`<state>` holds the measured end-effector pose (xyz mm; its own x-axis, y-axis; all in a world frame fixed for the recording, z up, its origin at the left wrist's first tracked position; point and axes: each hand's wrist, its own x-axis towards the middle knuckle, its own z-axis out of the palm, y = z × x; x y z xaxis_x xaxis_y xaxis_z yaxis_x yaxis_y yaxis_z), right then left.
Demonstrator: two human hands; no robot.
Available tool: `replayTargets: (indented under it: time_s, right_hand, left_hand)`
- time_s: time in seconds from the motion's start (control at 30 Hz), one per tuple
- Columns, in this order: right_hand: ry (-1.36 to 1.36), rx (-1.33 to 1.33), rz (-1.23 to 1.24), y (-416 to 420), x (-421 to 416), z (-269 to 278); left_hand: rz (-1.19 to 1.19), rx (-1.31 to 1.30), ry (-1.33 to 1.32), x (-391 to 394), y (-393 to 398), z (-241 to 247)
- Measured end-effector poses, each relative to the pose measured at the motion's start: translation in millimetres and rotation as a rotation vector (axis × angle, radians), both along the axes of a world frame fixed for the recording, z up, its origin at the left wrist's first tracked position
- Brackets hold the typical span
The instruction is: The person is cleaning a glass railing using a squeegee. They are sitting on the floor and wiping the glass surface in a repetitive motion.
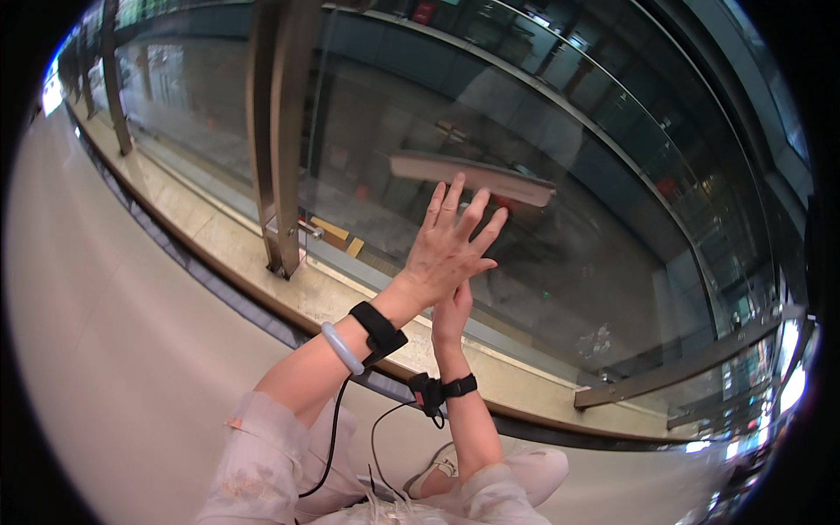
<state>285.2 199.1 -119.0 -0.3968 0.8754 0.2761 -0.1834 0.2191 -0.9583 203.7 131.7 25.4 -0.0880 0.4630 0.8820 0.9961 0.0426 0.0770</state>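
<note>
A long pale pink bar, like a squeegee head (472,178), lies against the glass panel (564,275) in front of me. My left hand (453,246) is spread over the glass with its back to me, and its fingertips overlap the lower edge of the bar; whether they press on it cannot be told. Just below and partly behind it is my right hand (453,315), fingers pointing up. My left hand hides most of those fingers and whatever they may hold. No handle of the bar shows.
A metal post (282,164) stands left of my hands, and a slanting metal bar (656,387) is at the lower right. A stone ledge (525,371) runs along the glass base. Yellow pieces (329,228) lie behind the glass. Black cables hang from my wristbands.
</note>
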Motion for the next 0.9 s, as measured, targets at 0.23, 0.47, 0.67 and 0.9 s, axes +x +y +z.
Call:
replayTargets:
  time_s: [0.23,0.47,0.67,0.9]
  right_hand:
    - [0.142,-0.134,0.103,-13.2,39.9,-22.1]
    - [0.313,-0.068,0.251,-11.7,32.0,88.3]
    - [-0.200,0.714,0.032,-14.2,75.2,118.1]
    - [-0.335,0.584,-0.045,-6.0,150.5,84.7]
  left_hand:
    - [0.130,-0.457,-0.324,18.3,-2.1,-29.2]
    - [-0.668,-0.355,-1.229,19.6,11.9,-47.2]
    - [-0.641,0.007,-1.107,26.9,15.6,-23.6]
    - [-0.543,-0.207,-1.288,64.9,-0.2,-81.7]
